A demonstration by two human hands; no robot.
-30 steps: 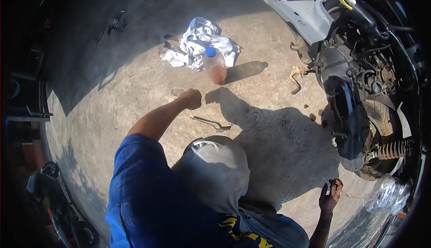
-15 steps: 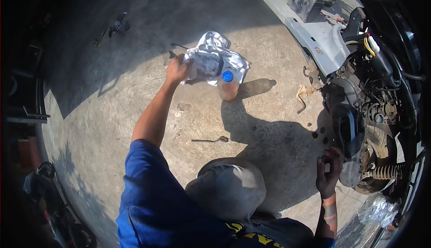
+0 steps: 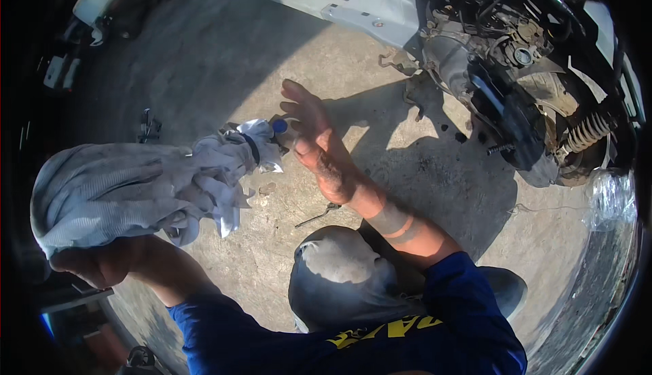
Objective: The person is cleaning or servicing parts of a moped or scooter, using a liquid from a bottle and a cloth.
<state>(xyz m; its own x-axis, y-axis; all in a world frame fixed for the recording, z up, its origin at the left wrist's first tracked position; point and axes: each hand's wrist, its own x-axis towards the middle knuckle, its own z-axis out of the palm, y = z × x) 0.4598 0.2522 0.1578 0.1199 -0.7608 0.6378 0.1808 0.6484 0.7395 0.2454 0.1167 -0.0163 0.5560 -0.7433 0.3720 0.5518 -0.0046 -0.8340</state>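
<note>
The left hand [image 3: 102, 263] is low at the left side, closed into a fist around one end of a big, dirty grey-white cloth rag [image 3: 136, 188]. The rag is bunched up and stretches from that fist toward the middle of the picture, lifted up off the ground. At its far end there is a dark band around the folds, and a small blue round cap [image 3: 279, 126] peeks out just beside it.

The right hand [image 3: 312, 134] is up in the middle, wide open, with its fingers spread flat. It holds nothing. Its fingers are just beside the far end of the rag and the blue cap; I cannot tell if they touch.

Below the hands is a rough grey concrete floor [image 3: 224, 56], half in sun and half in shade. A thin metal wrench [image 3: 318, 216] lies on it, under the right arm. At the upper right stands a stripped-down motorbike [image 3: 516, 69] with its engine, a coil spring and a wheel showing.
</note>
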